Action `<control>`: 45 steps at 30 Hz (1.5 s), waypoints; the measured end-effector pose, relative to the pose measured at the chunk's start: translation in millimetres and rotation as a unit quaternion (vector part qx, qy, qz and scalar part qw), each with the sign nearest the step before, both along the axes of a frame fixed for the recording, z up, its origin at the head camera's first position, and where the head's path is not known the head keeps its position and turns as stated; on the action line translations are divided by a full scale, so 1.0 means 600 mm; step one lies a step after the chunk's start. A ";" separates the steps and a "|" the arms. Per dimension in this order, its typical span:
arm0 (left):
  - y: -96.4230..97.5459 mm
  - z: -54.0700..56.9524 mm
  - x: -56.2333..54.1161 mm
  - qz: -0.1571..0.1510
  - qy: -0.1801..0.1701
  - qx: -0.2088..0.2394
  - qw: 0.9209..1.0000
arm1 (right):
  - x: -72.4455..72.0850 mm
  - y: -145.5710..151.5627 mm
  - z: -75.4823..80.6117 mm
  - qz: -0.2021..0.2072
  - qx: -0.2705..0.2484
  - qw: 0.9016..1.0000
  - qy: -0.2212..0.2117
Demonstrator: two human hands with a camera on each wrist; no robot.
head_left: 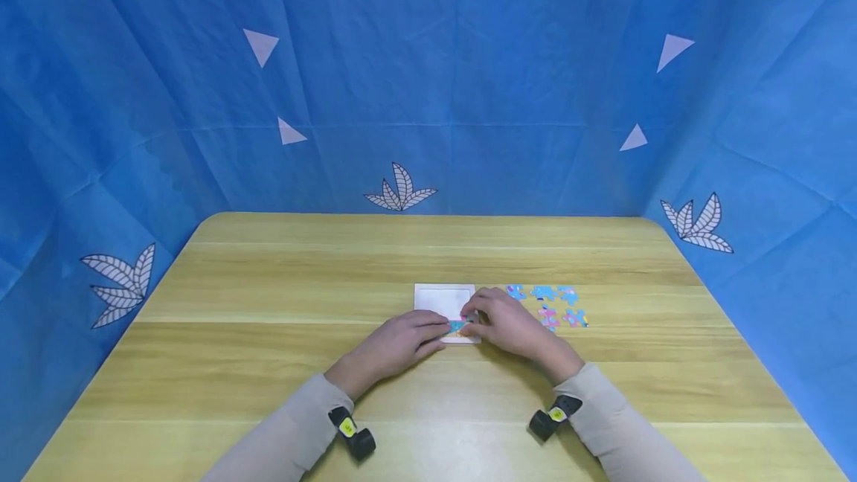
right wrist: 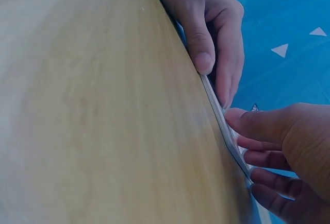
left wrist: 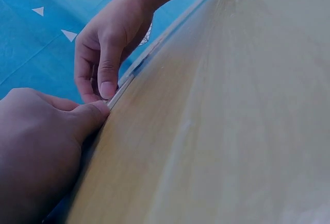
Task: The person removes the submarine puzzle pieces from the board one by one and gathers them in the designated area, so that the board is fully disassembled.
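Observation:
A white-framed puzzle tray (head_left: 444,286) lies on the table, with joined blue and orange puzzle pieces (head_left: 455,327) along its near side. My left hand (head_left: 406,339) rests at the tray's lower left, its fingers fairly straight over the pieces and its thumb by the near edge. At the right side, my right hand (head_left: 505,322) bends its thumb and index finger round a small puzzle piece (head_left: 463,317), mostly covered by the fingertips. Both wrist views catch the tray's edge (right wrist: 221,116) between the hands at a low angle; the pieces are hidden there.
Right of the tray lie several loose puzzle pieces, among them a blue one (head_left: 544,293) and a pink one (head_left: 548,317). The wooden table (head_left: 281,266) ends at a blue patterned cloth (head_left: 455,80) behind. Each wrist wears a black strap device (head_left: 352,434).

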State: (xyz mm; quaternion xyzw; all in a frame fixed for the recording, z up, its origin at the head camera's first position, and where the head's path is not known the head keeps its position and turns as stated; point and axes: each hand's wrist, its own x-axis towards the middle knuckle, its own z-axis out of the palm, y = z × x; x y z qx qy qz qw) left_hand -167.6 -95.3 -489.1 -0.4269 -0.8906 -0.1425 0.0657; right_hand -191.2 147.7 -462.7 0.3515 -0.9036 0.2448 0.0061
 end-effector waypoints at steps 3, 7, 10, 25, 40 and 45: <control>0.000 0.000 0.001 0.002 0.003 0.001 1.000 | 0.001 -0.003 -0.001 -0.011 0.002 1.000 -0.006; 0.000 0.001 0.002 0.001 0.010 0.007 1.000 | 0.002 -0.006 -0.001 -0.020 0.001 1.000 -0.012; 0.000 0.002 0.002 0.005 0.010 0.009 1.000 | 0.003 -0.007 0.000 -0.023 -0.002 1.000 -0.015; -0.001 -0.002 0.005 0.014 0.000 0.004 1.000 | 0.003 -0.012 0.001 -0.043 -0.031 0.997 -0.064; 0.000 0.002 0.005 0.012 -0.008 0.011 1.000 | 0.007 -0.005 0.002 -0.020 -0.091 0.991 -0.094; 0.001 0.002 0.003 0.015 -0.006 0.005 1.000 | 0.001 0.003 0.001 -0.030 -0.113 0.989 -0.093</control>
